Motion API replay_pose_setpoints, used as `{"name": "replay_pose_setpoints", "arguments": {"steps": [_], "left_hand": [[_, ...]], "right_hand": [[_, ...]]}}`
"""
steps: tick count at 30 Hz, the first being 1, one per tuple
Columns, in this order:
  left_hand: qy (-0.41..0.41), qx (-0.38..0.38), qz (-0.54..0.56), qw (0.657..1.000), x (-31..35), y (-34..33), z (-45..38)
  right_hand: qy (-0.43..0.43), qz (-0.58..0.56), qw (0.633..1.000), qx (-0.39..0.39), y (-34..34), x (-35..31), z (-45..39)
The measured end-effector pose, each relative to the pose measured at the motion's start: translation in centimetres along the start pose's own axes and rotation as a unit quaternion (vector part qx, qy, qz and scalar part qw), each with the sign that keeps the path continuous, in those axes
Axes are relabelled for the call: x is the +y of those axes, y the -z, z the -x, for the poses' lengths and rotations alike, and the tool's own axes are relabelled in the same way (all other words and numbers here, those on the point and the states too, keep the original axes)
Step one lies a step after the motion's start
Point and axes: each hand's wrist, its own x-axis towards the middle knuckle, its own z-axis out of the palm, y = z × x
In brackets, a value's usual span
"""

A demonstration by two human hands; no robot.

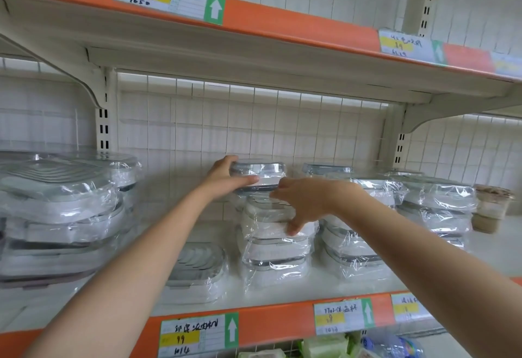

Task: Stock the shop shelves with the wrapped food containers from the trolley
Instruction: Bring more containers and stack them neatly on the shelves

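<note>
on the shelf (282, 301) between orange-edged racks, large wrapped boxes (62, 210) are stacked at far left. left hand (226, 181) curls round the top container (258, 175), thumb along its front, on the middle stack (275, 244). right hand (306, 202) spreads its fingers over that stack, thumb pressing the wrap. more stacks (432, 205) and a cup (491, 208) stand right.

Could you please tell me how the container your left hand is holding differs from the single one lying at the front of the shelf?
The held container sits atop a stack, in the left hand's grip; the front container lies alone on the shelf, untouched. The held one looks smaller. Both are plastic-wrapped.
</note>
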Motion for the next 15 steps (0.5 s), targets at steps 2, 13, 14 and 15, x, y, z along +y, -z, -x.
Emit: {"name": "replay_pose_setpoints", "arguments": {"steps": [2,13,14,15], "left_hand": [[-0.006,-0.019,0.014,1.000,-0.1,0.5,0.4],[0.003,-0.012,-0.061,0.998,0.6,-0.3,0.3],[0.011,-0.023,-0.047,0.999,0.7,0.0,0.6],[0.022,-0.028,-0.036,0.999,0.6,0.4,0.9]], "right_hand": [[0.002,0.001,1.000,-0.004,0.2,0.0,0.1],[-0.011,0.006,1.000,0.000,0.0,0.1,0.0],[-0.016,0.009,1.000,0.000,0.0,0.1,0.0],[-0.021,0.010,1.000,-0.001,-0.2,0.1,0.0]]}}
